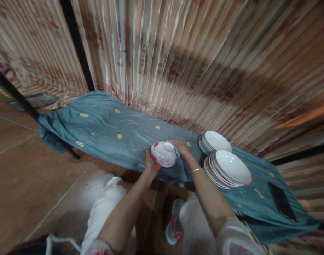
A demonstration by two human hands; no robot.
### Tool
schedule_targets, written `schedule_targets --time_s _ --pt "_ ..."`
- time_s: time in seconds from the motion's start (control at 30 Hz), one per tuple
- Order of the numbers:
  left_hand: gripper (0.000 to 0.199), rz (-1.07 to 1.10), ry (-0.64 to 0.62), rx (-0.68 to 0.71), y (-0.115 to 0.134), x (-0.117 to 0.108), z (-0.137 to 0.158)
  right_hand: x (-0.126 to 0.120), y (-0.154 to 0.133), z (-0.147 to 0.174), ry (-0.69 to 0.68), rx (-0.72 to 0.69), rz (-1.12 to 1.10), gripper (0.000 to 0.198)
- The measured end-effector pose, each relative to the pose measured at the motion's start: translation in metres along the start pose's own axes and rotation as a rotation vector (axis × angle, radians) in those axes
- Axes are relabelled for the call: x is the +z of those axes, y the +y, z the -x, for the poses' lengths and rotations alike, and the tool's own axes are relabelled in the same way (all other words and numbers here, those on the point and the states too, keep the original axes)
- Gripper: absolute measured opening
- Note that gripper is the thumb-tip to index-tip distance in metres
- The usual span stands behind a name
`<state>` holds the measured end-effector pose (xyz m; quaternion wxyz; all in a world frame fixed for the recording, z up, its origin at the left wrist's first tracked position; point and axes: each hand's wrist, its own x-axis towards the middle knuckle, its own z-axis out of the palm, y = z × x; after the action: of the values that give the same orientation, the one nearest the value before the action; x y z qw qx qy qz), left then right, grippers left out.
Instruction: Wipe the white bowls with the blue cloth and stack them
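A white lidded dish with red flower marks (164, 153) is over the near edge of a long table covered with a blue-grey cloth (106, 131). My left hand (150, 164) grips its near left side. My right hand (181, 148) holds its far right side. A knob tops the lid. A thin bangle is on my right wrist.
Two stacks of white red-rimmed plates stand to the right, the nearer stack (228, 170) and the farther stack (214, 142). A dark phone (281, 201) lies on the cloth at far right. Corrugated metal wall (194, 53) runs behind the table. Brown tiled floor lies to the left.
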<state>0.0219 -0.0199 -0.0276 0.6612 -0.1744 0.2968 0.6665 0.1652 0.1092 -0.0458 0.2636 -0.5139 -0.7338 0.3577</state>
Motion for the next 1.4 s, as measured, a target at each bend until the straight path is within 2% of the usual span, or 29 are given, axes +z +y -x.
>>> schedule_targets --time_s 0.13,0.33,0.57,0.73,0.97,1.13,1.4 --pt "0.051 0.029 -0.048 0.002 -0.002 -0.003 -0.004 0.008 0.012 0.024 0.151 0.095 -0.066 0.041" --pt "0.051 0.047 -0.083 -0.013 -0.003 -0.004 -0.005 0.026 0.018 0.059 0.353 0.141 -0.019 0.045" --pt "0.052 -0.014 -0.058 0.015 -0.005 -0.002 -0.003 0.06 0.013 0.102 0.49 0.131 0.147 0.057" --pt "0.053 -0.028 -0.049 0.012 -0.005 -0.002 -0.004 0.083 0.012 0.127 0.584 0.046 0.346 0.058" --pt "0.051 0.025 -0.092 -0.019 -0.004 -0.006 -0.008 0.094 -0.001 0.159 0.551 0.014 0.32 0.057" --pt "0.052 -0.014 -0.057 -0.035 -0.004 -0.004 -0.004 0.112 -0.005 0.173 0.493 -0.006 0.348 0.057" --pt "0.055 0.005 -0.079 -0.034 -0.005 -0.006 -0.005 0.132 -0.002 0.183 0.45 -0.23 0.521 0.063"
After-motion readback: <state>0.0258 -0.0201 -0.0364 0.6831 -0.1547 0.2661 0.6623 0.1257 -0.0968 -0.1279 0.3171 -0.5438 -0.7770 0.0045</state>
